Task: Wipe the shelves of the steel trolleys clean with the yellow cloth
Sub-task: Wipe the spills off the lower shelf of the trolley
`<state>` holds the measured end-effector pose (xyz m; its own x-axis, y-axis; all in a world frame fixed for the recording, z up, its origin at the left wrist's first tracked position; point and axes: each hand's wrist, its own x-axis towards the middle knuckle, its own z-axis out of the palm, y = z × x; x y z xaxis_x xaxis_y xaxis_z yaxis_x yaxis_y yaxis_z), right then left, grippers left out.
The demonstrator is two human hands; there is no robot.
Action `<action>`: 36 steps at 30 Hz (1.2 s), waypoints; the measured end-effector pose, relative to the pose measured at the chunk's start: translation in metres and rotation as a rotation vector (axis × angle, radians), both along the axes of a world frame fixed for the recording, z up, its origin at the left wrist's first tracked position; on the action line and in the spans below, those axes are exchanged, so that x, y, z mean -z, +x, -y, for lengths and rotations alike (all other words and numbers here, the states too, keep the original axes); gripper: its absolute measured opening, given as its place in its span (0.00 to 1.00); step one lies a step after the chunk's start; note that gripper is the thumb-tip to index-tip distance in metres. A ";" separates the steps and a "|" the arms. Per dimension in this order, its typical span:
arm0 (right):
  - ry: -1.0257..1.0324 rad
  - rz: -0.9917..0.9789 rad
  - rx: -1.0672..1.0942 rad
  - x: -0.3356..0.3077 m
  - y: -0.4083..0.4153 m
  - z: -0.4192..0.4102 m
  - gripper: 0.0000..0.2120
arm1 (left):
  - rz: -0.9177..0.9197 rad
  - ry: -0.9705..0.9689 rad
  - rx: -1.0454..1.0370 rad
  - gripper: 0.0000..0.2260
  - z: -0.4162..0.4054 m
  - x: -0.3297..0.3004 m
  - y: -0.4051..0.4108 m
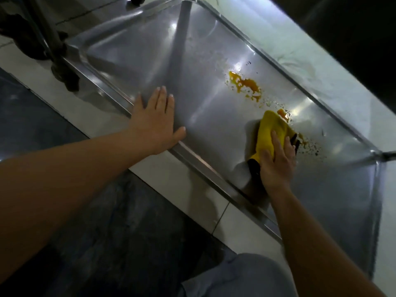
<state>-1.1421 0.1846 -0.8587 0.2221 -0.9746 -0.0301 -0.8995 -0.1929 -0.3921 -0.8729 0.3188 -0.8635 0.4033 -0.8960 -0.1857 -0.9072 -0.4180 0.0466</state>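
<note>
- Steel trolley shelf [120, 67]: a smooth, shiny rectangular tray with a raised folded rim, lying on the slant from the upper left to the lower right; its sheet metal shows soft creases and bright glare patches.
- Caster [64, 80] and dark upright leg sit at the shelf's left corner, over pale floor tiles [184, 185].
- Left hand [156, 123] lies flat on the near edge of the shelf, fingers straight and slightly spread, palm pressed to the metal, thumb along the rim; it holds nothing.
- Grey band, a dull reflection of a post, crosses the shelf from its far corner towards the left hand.
- Orange spill [246, 84]: a glossy, irregular, blotchy puddle near the far edge, right of the shelf's middle, with small dark specks scattered around it.
- Yellow cloth [269, 129]: soft, nappy fabric, bunched and folded, with a black patch at its near end; it lies on the shelf towards the right corner, its far tip touching a smaller orange blot [282, 114].
- Right hand [277, 161] presses down on the cloth, fingers extended over the folds, thumb laid on the yellow part.
- Dark crumbs [310, 146] speckle the metal just right of the cloth.
- Grey trouser knee [235, 275] shows at the bottom.
</note>
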 end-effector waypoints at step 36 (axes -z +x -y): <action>0.041 -0.036 0.487 0.000 -0.183 -0.063 0.26 | -0.052 -0.101 0.290 0.50 0.058 0.017 -0.152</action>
